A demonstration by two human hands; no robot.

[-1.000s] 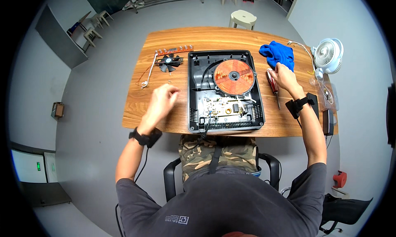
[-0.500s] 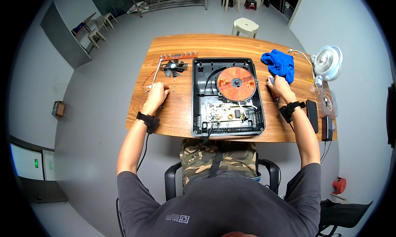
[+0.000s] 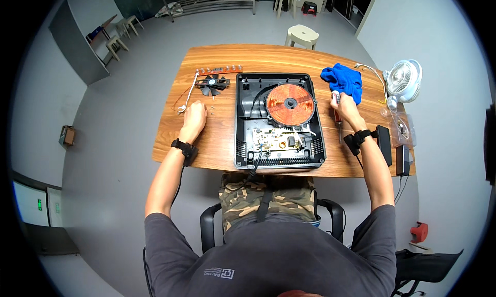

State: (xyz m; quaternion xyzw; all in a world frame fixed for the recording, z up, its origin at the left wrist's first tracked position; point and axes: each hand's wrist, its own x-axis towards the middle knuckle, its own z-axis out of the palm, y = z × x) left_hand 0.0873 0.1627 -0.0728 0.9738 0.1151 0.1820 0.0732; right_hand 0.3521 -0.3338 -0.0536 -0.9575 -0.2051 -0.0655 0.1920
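Observation:
My left hand [image 3: 195, 116] rests on the wooden table [image 3: 170, 142] with curled fingers, whatever they hold hidden, just below a white cable [image 3: 189, 93] and several small loose screws [image 3: 212, 108]. My right hand [image 3: 345, 110] is closed on a red screwdriver [image 3: 339, 121], its shaft pointing toward me. Between my hands lies an opened black appliance housing [image 3: 247, 105] with a round copper coil [image 3: 279, 104] and a pale circuit board [image 3: 274, 142]. At the left lie a black fan [image 3: 212, 87] and an orange button board [image 3: 230, 69]. A blue cloth [image 3: 345, 80] lies beyond the screwdriver.
On the table's right side are a white desk fan [image 3: 403, 80], a clear plastic box [image 3: 403, 131] and two black devices [image 3: 384, 144] with cables. A stool [image 3: 302, 34] stands past the far edge. A black chair [image 3: 429, 261] is at lower right.
My left hand has moved left and settled lower on the tabletop with fingers curled. My right hand has moved down slightly, staying at the screwdriver handle. The head view has shifted a little.

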